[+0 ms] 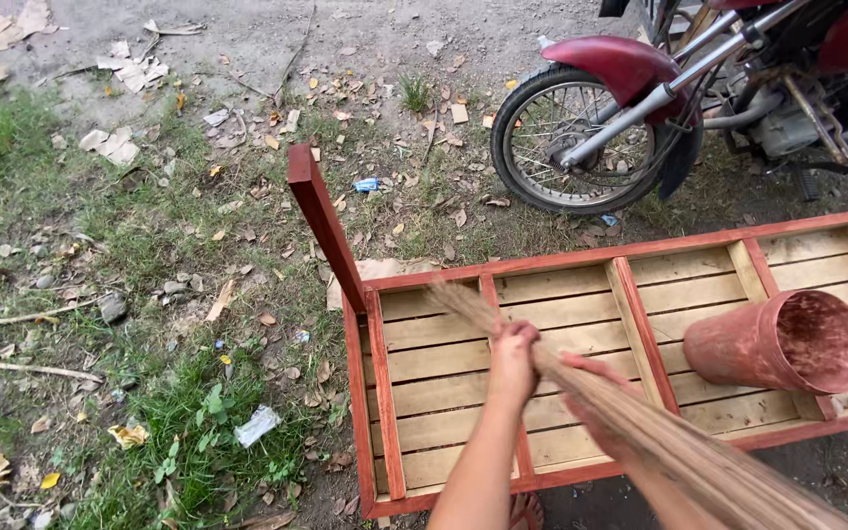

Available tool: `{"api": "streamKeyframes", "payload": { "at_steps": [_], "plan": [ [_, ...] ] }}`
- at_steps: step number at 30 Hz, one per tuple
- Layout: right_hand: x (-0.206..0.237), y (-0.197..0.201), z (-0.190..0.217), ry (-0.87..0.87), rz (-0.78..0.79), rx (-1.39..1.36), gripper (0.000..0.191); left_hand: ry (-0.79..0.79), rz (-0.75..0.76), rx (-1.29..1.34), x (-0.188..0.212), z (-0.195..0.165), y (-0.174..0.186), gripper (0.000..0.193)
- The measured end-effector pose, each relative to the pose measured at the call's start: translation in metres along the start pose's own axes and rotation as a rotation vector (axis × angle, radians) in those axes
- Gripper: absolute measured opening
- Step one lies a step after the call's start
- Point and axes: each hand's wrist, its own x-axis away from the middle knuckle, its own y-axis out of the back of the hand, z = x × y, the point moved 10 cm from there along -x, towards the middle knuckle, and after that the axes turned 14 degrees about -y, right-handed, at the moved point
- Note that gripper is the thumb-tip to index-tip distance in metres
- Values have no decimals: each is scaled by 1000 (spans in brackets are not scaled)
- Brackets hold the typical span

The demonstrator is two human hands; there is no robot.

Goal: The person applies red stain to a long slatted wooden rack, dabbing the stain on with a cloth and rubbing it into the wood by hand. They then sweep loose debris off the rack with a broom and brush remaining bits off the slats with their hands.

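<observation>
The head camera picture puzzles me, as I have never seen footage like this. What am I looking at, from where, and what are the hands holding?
The camera sits on a person's head and looks down, so the two bare arms entering from below are their own. The left hand and the right hand both grip a broom of thin brown sticks, its tips lying over a red-framed wooden slatted frame on the ground. A reddish plastic pot lies tipped on its side on the slats. Behind stands a dark red motorcycle; around it are grass, dry leaves and scraps of litter.

motorcycle [738, 88] cut off by edge, broom [640, 422] tip motion-blurred, right hand [596, 407] half hidden behind it
</observation>
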Motion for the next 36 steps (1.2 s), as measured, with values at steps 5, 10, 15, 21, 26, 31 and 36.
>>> {"api": "streamKeyframes", "payload": {
  "at_steps": [5,10,15,21,26,31,36],
  "plan": [
    [-8,-24,-27,-104,84,5,45,53,111,35,49,8,6,32],
    [5,20,13,28,20,65,44,-39,-30,68,9,-15,-10,30],
    [-12,-1,11,-58,-5,212,43,-11,-7,-20,-6,6,-5,30],
    [26,30,25,-192,-3,484,42,162,183,67,52,-19,-37,31],
    [8,46,81,111,-15,465,43,-2,19,-10,-8,-40,-30,29],
    [-8,23,13,-186,-12,291,48,23,45,-134,2,0,-14,23],
    [28,32,-28,-261,159,378,42,235,272,-107,99,-11,-45,28]
  ]
}}
